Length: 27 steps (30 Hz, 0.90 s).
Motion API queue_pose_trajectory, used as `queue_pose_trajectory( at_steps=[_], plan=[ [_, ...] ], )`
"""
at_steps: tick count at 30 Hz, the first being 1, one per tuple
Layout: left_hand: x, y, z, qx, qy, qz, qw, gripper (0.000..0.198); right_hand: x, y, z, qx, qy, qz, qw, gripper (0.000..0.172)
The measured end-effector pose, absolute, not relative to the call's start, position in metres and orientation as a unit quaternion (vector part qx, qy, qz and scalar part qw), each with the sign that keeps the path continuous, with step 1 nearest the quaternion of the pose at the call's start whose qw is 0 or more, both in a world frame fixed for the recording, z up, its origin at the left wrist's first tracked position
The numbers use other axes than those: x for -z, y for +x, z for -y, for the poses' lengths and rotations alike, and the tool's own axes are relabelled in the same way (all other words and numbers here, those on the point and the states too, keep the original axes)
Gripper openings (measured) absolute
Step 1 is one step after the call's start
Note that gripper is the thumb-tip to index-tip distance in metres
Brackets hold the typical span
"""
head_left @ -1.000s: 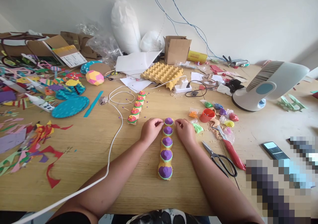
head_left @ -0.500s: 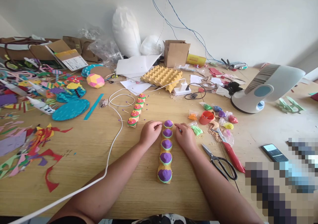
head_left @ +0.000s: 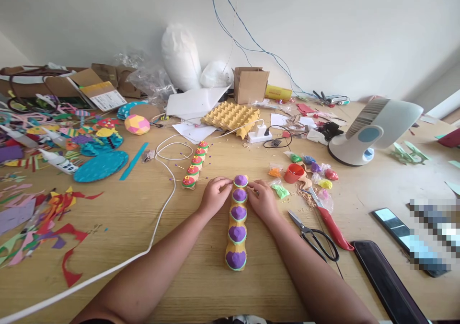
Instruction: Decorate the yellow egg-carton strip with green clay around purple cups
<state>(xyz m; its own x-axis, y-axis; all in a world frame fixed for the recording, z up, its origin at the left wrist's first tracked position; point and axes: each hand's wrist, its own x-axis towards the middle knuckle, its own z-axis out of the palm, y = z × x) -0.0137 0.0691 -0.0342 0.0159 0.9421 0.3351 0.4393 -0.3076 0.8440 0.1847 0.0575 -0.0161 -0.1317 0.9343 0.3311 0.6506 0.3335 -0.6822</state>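
Five purple domes with pale green rims stand in a row on a long ochre egg-carton strip, which lies lengthwise on the wooden table, its far end between the left hand and the right hand. Each hand has its thumb and fingertips drawn in toward the farthest dome; I cannot tell whether either is clamped on the strip or merely resting beside it. Just beyond the left hand and to its left lies a second strip with red and green domes, with pins around it. Farther left of that hand are two stacked bright-blue ovals and a white plastic glue bottle. Just right of the right hand sits bagged light-green modelling material, with an orange-red cup a little farther out. To the right of the right hand and nearer the person lie metal scissors with black handles and a red-handled blade. Beyond both hands rests a yellow moulded egg tray, beside a white power strip. Well right of the right hand stands a white fan with a grey grille.
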Motion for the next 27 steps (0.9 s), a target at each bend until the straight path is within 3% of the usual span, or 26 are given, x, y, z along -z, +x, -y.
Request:
queue_pose_trajectory(
  at_steps=[9, 15, 27],
  plan=[
    [0.026, -0.01, -0.063, -0.51, 0.506, -0.401, 0.568, 0.038, 0.023, 0.179, -0.058, -0.592, -0.412, 0.473, 0.505, 0.02],
    [0.029, -0.009, -0.065, -0.502, 0.432, -0.362, 0.656, 0.032, 0.024, 0.178, -0.057, -0.672, -0.361, 0.403, 0.505, 0.022],
    [0.024, -0.012, -0.066, -0.489, 0.413, -0.349, 0.684, 0.029, 0.018, 0.173, -0.054, -0.722, -0.327, 0.359, 0.493, 0.029]
  ],
)
